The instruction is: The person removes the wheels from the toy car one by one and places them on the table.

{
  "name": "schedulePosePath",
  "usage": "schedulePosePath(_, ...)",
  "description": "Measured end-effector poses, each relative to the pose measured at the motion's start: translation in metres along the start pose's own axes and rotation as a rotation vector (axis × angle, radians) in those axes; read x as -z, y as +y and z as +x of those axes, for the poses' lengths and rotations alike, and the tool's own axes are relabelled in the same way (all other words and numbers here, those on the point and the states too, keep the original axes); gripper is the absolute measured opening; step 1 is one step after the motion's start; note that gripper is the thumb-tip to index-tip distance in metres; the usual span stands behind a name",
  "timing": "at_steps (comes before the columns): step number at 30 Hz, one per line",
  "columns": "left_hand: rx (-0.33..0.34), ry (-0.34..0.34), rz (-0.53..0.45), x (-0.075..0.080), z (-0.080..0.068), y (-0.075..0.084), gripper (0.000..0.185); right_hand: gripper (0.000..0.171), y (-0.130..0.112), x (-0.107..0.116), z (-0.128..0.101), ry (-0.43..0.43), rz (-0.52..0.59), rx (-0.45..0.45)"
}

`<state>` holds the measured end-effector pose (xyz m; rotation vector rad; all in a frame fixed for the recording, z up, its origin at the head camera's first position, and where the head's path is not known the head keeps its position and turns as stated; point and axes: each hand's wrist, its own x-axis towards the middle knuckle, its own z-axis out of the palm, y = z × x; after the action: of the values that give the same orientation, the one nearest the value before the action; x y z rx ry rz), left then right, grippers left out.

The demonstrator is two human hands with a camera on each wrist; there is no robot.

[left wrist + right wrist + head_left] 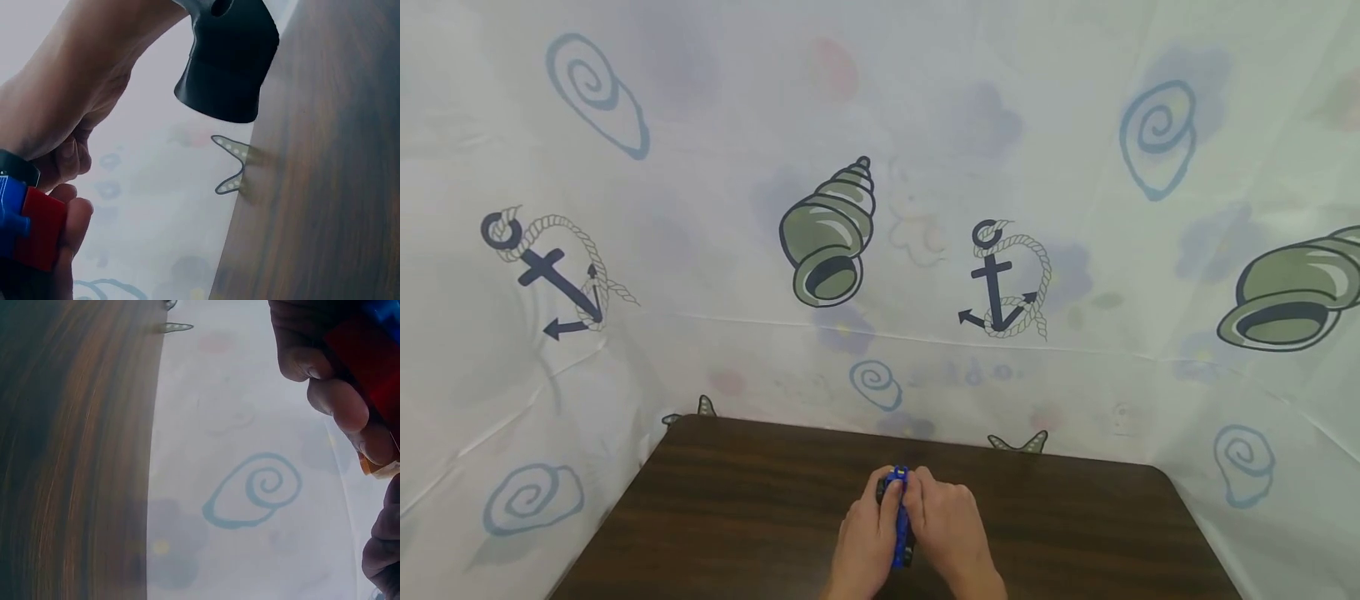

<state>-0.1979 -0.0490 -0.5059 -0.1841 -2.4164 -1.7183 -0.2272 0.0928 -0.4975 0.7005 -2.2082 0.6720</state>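
1. Nearest, the person's bare left hand [868, 537] has a narrow grip, its fingers and thumb curled on a small, narrow, blue-and-red toy [900, 543] that looks like hard plastic; the thumb lies along its upper end.
2. The bare right hand [949, 518] closes in from the other side, its curled fingers pinching the far end of the same toy, so both grips are full.
3. The toy sits between the two hands, apparently lifted off the surface. Dark, rounded parts [909, 550] show at its flank, a smooth red block [41, 228] shows in the left wrist view, and a small orange piece [367, 464] peeks out below the fingers in the right wrist view. Much of it is covered, so its full shape cannot be told.
4. It should handle as light and stiff, with smooth faces that could slip a little. If its parts are joined pieces, hard twisting might loosen them; the broad blue and red sides look the safest hold, with small protruding bits best left unpressed.
5. Under and beyond the hands spreads a dark brown wood-grain surface [737, 508] with rounded far corners.
6. Farthest, a white cloth backdrop [722, 175] carries printed green shells and navy anchors.
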Motion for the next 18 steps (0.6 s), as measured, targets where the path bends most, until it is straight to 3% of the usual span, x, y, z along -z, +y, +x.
schedulePosePath(3,0.055,-0.115,-0.187,0.004,0.001,-0.005,0.060,0.034,-0.003,0.001,-0.001,-0.002,0.058,-0.040)
schedulePosePath(5,0.078,-0.134,-0.272,0.006,0.004,-0.008,0.063,0.032,-0.006,0.001,0.000,-0.012,0.086,-0.056)
schedulePosePath(11,0.049,-0.001,-0.219,0.005,0.008,-0.011,0.046,0.031,-0.013,-0.003,0.001,-0.028,0.057,-0.077)
schedulePosePath(18,0.097,-0.026,-0.284,0.004,0.007,-0.010,0.049,0.017,-0.023,-0.004,-0.002,-0.029,0.110,-0.235)
